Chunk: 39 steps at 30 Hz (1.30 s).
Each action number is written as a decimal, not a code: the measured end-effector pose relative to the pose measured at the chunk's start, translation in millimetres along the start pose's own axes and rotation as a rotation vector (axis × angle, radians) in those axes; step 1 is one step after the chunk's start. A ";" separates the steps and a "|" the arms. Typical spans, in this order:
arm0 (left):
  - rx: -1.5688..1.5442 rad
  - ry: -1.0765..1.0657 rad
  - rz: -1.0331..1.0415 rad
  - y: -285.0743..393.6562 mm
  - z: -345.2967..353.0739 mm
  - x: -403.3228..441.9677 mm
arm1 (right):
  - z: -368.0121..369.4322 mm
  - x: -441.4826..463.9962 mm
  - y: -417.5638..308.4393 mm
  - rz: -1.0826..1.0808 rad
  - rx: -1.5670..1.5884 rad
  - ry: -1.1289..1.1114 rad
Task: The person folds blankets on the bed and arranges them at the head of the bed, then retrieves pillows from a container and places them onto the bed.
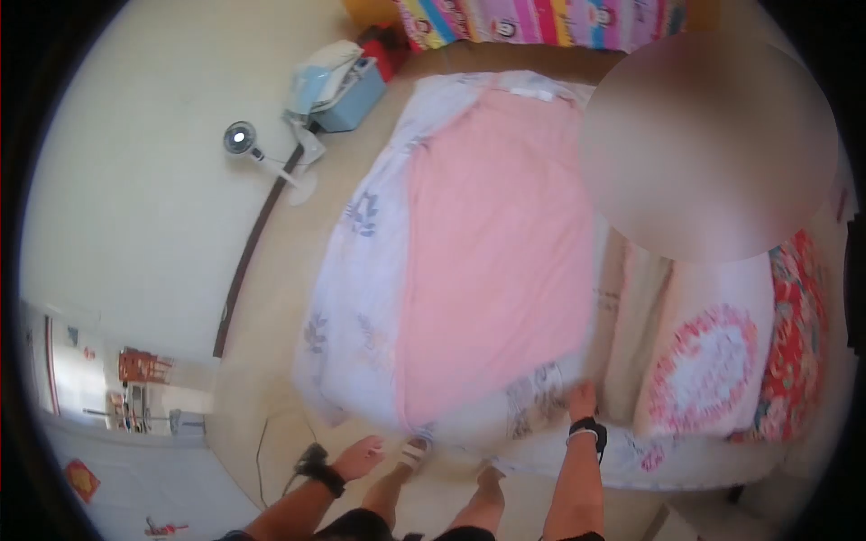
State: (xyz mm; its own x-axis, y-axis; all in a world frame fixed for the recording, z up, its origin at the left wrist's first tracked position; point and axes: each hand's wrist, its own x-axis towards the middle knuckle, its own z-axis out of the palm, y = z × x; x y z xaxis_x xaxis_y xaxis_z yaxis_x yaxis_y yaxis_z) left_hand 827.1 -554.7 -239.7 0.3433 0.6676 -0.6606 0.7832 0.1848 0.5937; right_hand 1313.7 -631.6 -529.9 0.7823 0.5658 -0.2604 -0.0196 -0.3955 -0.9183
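Note:
My left hand [358,458] hangs over the floor beside the near left corner of the bed, with its fingers loosely extended and nothing visible in them. A black band is around that wrist. My right hand [582,401] is at the near edge of the bed, beside a folded beige blanket [631,334]; its fingers are blurred, and I cannot tell whether they grip the bedding. Across the bed lies a pink blanket [496,234] over a white leaf-patterned quilt [356,298]. A white pillow with a pink floral ring [708,370] lies right of my right hand.
A red floral pillow [794,352] lies at the right end. Part of the upper right is blurred out. A white fan [302,185] and a blue bin [354,97] stand along the left wall. A dark cord [262,460] lies on the floor near my feet.

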 end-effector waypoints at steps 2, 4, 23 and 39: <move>0.119 0.114 -0.040 -0.6 15.9 36.7 | 21.4 27.4 -10.9 0.079 0.123 0.006; 0.192 0.228 0.034 -8.8 28.2 78.4 | 27.8 33.2 -37.9 0.179 0.215 0.010; 0.200 -0.069 0.303 -31.4 -69.5 144.0 | 64.7 4.2 -247.5 0.058 0.894 -0.066; -0.196 -0.170 0.337 43.8 40.1 109.1 | 10.8 -93.7 -309.6 -0.023 0.065 -0.509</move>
State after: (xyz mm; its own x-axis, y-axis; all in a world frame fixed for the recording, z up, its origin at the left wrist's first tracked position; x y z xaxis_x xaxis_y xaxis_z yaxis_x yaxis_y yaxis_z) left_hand 919.6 -502.7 -304.2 0.6568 0.5886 -0.4714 0.5050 0.1210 0.8546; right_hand 1239.7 -554.4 -224.5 0.3809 0.8610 -0.3371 -0.0575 -0.3419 -0.9380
